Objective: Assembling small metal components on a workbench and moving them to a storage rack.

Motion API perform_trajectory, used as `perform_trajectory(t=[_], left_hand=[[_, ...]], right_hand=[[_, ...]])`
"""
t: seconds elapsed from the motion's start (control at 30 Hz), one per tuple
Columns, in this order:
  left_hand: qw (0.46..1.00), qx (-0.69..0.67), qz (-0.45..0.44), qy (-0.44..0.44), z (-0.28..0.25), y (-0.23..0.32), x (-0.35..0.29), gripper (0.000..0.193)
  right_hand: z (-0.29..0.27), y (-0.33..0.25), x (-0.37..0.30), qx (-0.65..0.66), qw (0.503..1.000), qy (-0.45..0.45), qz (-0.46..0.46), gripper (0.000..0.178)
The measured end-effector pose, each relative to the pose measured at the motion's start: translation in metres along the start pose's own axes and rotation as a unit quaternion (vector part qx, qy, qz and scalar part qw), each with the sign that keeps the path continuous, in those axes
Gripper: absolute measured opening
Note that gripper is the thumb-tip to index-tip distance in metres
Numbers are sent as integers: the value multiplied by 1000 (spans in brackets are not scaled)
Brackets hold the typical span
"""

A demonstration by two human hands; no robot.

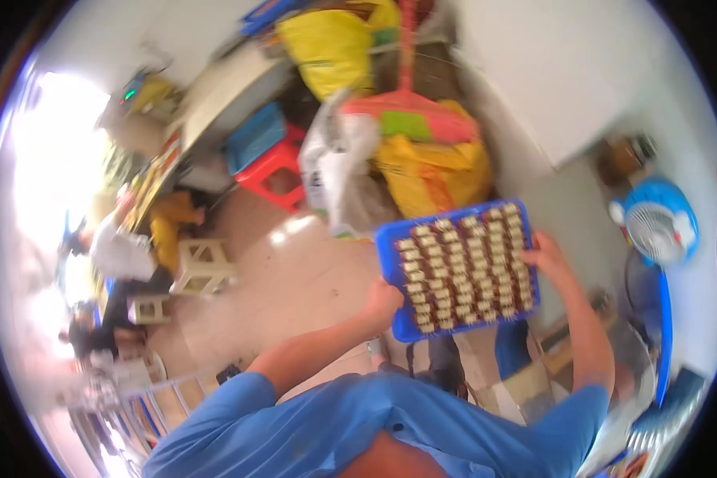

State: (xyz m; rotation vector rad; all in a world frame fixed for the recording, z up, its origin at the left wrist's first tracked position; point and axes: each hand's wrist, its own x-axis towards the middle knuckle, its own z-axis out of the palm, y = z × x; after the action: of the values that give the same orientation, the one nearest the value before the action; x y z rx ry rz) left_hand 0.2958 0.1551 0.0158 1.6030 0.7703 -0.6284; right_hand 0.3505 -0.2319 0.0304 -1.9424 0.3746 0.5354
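Note:
Both my hands carry a blue plastic tray out in front of my body, tilted a little. Rows of small cream-coloured block-shaped parts with dark reddish-brown between them fill it; their exact kind is too blurred to tell. My left hand grips the tray's left side near its lower corner. On the opposite side, my right hand holds the edge, its fingers reaching over the rim.
Beyond the tray stand a white sack, a yellow sack and a pink dustpan. A red stool bears a blue basket. People sit at a bench on the left, near a cream stool. A blue fan is at right.

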Motion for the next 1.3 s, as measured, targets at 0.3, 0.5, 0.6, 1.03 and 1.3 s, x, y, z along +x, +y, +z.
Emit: perform_trajectory(t=[0.3, 0.5, 0.6, 1.03, 1.3], left_hand=[[998, -61, 30, 7, -81, -31, -96, 58], [974, -215, 20, -65, -226, -140, -106, 68], [982, -171, 81, 16, -312, -152, -140, 70], [902, -328, 96, 264, -660, -305, -107, 37], [916, -219, 3, 336, -801, -305, -69, 46]], right_hand=[[56, -96, -80, 18, 994, -106, -4, 31], [213, -105, -130, -62, 993, -59, -77, 28], [312, -67, -137, -64, 996, -48, -30, 26], [754, -233, -72, -38, 960, -276, 15, 19], [963, -280, 13, -57, 936, -338, -79, 22]])
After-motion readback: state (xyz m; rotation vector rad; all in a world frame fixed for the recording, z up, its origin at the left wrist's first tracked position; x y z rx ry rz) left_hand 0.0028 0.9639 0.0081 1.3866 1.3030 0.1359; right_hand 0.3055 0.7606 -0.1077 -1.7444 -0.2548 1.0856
